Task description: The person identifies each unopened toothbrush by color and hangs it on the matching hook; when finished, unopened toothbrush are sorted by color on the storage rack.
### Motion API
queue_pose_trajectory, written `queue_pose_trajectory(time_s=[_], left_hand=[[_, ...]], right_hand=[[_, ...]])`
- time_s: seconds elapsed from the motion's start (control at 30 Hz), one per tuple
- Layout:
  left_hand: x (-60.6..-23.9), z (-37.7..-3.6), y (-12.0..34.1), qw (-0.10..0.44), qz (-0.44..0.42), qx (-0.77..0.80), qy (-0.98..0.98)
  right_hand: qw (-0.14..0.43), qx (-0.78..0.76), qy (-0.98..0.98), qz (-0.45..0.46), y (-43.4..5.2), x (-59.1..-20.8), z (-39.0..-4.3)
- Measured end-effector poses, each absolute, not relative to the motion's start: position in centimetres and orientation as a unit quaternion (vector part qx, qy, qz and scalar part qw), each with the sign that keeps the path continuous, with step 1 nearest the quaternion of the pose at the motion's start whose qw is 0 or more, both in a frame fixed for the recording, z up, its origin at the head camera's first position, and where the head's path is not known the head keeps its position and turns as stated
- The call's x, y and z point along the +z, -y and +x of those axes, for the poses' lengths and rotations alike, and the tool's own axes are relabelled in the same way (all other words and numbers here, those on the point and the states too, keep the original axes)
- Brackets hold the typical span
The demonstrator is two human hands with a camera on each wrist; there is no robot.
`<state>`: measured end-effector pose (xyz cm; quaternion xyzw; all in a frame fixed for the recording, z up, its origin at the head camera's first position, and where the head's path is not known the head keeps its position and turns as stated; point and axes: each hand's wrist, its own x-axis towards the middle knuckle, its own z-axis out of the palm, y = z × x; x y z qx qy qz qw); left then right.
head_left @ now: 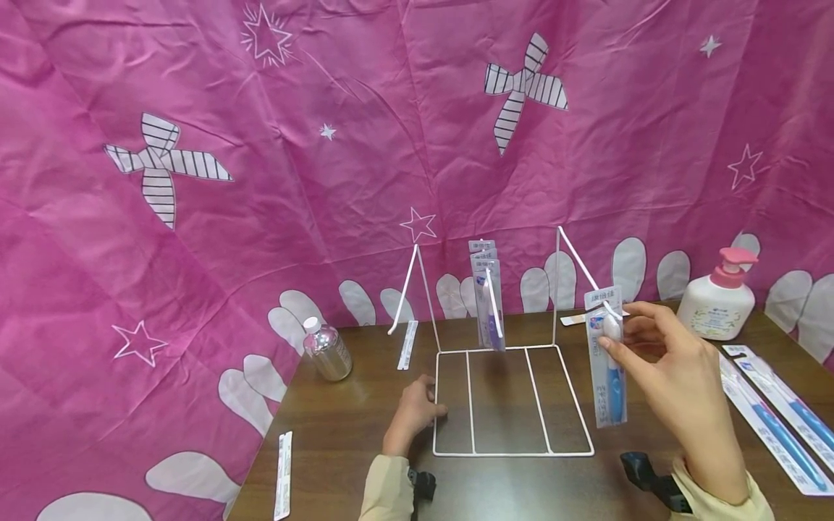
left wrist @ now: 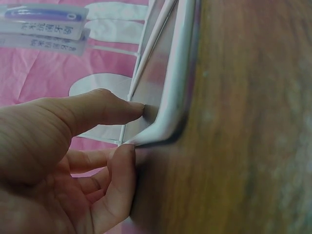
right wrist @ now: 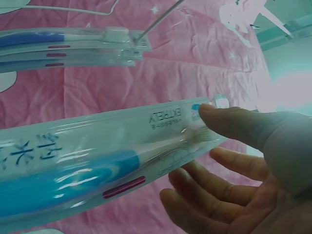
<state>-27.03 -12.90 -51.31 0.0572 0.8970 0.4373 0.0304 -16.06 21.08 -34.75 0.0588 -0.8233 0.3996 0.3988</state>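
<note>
Pinching toothbrush (head_left: 604,380) beside rack edge (head_left: 574,398)

Pack (head_left: 599,380) in my R hand (head_left: 677,383), right of ctr in head view: I read "康倍佳" up top; R wrist cam, "纳米" lower left, approx. "EXTRELY" mid-frame. Hanging packs (head_left: 483,304), ctr: same "康倍佳"; L wrist cam, upper left, "抗菌牙刷". Pump bottle (head_left: 715,311), far right: label too small.

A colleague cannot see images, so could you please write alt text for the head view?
A person's right hand holds a packaged blue toothbrush at the right hook of a white wire rack, while the left hand grips the rack. Other packaged toothbrushes hang on the middle hook, before pink cloth.
</note>
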Motion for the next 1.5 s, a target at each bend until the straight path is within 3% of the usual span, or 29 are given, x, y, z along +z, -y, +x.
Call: queue_pose_trajectory(time_s=[1.17, 1.5], left_hand=[[-51.4, -26.9, 12.7, 0.018, 0.048, 0.437, -0.898], [-51.1, -26.8, 12.8, 0.02, 0.048, 0.441, -0.896]], right_hand=[[0.405, 0.376, 0.825, 0.116, -22.1, -34.9, -26.3], [0.394, 0.38, 0.833, 0.085, -21.8, -34.6, -28.8]])
